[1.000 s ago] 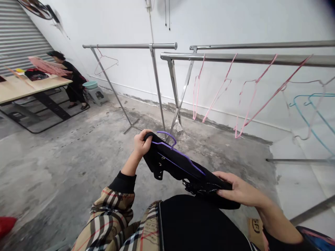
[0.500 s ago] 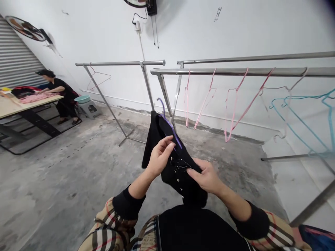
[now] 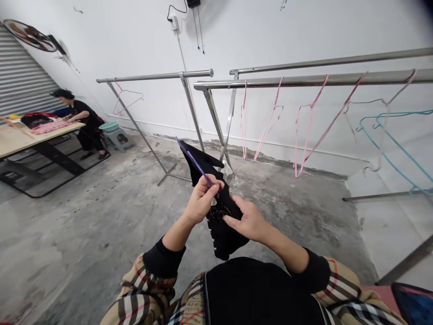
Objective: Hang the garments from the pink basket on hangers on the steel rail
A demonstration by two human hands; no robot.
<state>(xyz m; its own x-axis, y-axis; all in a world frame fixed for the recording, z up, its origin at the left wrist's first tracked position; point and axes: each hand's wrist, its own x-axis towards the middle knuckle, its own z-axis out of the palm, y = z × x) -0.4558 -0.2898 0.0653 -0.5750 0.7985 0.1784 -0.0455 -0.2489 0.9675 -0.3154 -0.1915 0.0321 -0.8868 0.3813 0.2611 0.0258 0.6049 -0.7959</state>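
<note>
A black garment (image 3: 233, 232) with a row of small shiny studs or buttons along one edge hangs in front of me at waist height. My left hand (image 3: 202, 198) is closed, thumb and fingers pinching a purple clothes hanger (image 3: 195, 163) that lies against the garment's upper part. The hanger slants up and away to the left, and its lower end is hidden behind the fingers and cloth. On the garment's right side, my right hand (image 3: 249, 220) grips the cloth between thumb and fingers. Thin shiny trim shows on the fabric between both hands.
Metal clothes rails (image 3: 304, 81) stand ahead, with pink hangers (image 3: 299, 140) and blue hangers (image 3: 389, 153) on the right. Another rail (image 3: 149, 77) holds one hanger. A co-worker (image 3: 83, 117) sits at a table (image 3: 43, 144) at far left, beside a basin (image 3: 108, 126) on a stool.
The garment has swung left and turned, and the hanger now leans further left. My left hand has gone from beside the hanger to pinching it. My right hand has shifted left with the cloth.
</note>
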